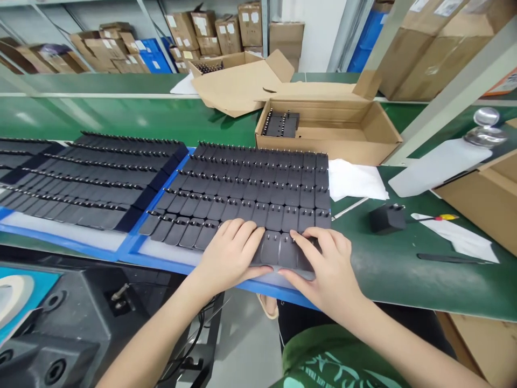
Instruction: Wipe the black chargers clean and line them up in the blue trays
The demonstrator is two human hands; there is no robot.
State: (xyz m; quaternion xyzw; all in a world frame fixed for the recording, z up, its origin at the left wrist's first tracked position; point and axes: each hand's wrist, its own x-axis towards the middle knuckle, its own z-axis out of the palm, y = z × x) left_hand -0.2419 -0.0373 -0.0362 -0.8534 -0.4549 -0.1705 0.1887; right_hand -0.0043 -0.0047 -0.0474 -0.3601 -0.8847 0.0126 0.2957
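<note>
Black plug adapters [278, 188] with upright metal pins stand packed in rows in a blue-edged tray [258, 286] on the bench. At the near right end of the tray, my left hand [231, 252] and my right hand [328, 264] grip several adapters [271, 249] of the front row. The fingers of each hand curl over their tops, and the thumbs press against the near side. Two or so adapters show between the hands; the others are covered by my fingers. A single adapter [386, 218] rests apart on the green bench to the right.
Another tray of adapters [109, 167] lies to the left. An open carton [323, 141] holding some adapters stands behind. On the right are a white bottle [440, 167], black tweezers [448, 258] and white paper [456, 237]. A dark machine [76, 318] is at lower left.
</note>
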